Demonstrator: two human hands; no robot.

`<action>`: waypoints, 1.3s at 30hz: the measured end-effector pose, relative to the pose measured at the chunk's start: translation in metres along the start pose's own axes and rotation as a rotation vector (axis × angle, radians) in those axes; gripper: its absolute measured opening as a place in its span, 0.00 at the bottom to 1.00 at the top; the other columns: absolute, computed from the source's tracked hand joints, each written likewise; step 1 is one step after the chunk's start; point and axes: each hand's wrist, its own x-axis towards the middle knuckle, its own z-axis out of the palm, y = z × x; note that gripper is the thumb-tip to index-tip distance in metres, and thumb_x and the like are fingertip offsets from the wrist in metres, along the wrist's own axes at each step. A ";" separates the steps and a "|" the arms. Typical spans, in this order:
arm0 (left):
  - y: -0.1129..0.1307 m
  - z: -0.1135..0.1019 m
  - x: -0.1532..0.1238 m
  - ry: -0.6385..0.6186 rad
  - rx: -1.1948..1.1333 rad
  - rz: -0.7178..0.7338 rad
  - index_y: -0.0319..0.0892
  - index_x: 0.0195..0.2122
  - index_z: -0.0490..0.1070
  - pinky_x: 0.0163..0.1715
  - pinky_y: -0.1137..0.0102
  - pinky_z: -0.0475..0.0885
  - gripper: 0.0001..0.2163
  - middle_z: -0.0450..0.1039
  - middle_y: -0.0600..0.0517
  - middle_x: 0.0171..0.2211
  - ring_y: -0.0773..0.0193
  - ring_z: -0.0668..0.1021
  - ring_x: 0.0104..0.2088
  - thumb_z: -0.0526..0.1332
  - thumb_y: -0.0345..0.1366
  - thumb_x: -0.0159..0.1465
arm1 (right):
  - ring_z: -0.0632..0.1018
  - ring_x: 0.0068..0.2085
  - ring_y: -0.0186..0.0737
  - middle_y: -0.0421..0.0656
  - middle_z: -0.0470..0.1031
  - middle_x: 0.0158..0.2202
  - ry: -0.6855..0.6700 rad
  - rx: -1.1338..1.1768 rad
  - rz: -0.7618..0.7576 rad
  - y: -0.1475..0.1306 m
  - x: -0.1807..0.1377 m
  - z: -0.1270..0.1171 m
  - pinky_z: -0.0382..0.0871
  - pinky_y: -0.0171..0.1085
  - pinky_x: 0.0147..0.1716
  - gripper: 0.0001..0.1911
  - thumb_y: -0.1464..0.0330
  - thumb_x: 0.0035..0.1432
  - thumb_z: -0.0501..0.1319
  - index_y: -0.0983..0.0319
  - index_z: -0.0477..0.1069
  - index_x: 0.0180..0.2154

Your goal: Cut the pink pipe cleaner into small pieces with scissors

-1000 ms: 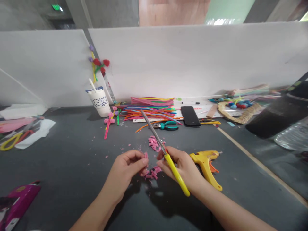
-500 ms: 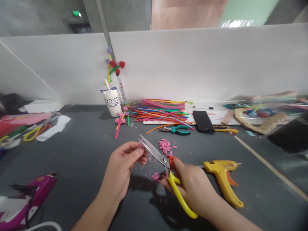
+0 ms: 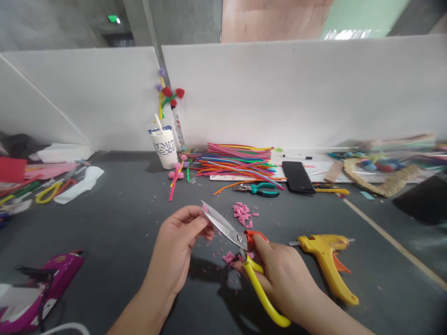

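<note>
My right hand (image 3: 284, 272) grips a pair of scissors (image 3: 223, 224) with one orange-red and one yellow handle. The blades point up and left and look nearly closed, with their tips by the fingers of my left hand (image 3: 183, 242). Those fingers pinch a small pink fuzzy piece (image 3: 205, 209), mostly hidden by the fingers and blades. Beyond the scissors lies a pile of short pink pieces (image 3: 242, 212). A second small pink cluster (image 3: 228, 257) lies under the scissors, beside my right fingertips, with fine pink bits scattered around.
Pipe cleaners (image 3: 240, 160) lie at the back, near pliers (image 3: 258, 188), a phone (image 3: 298, 177) and a white cup (image 3: 164, 148). A yellow glue gun (image 3: 326, 260) lies right of my right hand. A magenta tool (image 3: 52, 288) with a cable lies front left.
The scissor blades have come closer together at the pink piece between my left fingers. Both hands stay in nearly the same place, and the view has shifted slightly.
</note>
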 end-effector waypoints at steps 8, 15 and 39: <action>-0.001 0.000 -0.001 0.019 -0.010 0.005 0.38 0.24 0.72 0.22 0.79 0.66 0.03 0.70 0.55 0.20 0.73 0.70 0.21 0.60 0.28 0.54 | 0.71 0.17 0.41 0.39 0.68 0.16 0.069 -0.050 -0.042 0.000 -0.002 0.004 0.50 0.34 0.17 0.21 0.50 0.55 0.47 0.61 0.62 0.29; -0.001 -0.002 -0.001 0.024 -0.015 -0.002 0.38 0.25 0.72 0.23 0.78 0.66 0.03 0.71 0.55 0.21 0.73 0.71 0.22 0.60 0.29 0.54 | 0.70 0.16 0.39 0.39 0.67 0.15 0.110 -0.074 -0.048 -0.001 -0.002 0.006 0.50 0.34 0.16 0.23 0.49 0.56 0.45 0.61 0.61 0.27; 0.001 0.000 -0.002 0.044 -0.029 -0.012 0.38 0.25 0.72 0.22 0.79 0.66 0.01 0.71 0.55 0.20 0.74 0.71 0.21 0.62 0.30 0.53 | 0.69 0.13 0.37 0.39 0.66 0.12 0.175 -0.160 -0.080 -0.002 -0.002 0.004 0.46 0.34 0.15 0.25 0.50 0.58 0.40 0.60 0.60 0.24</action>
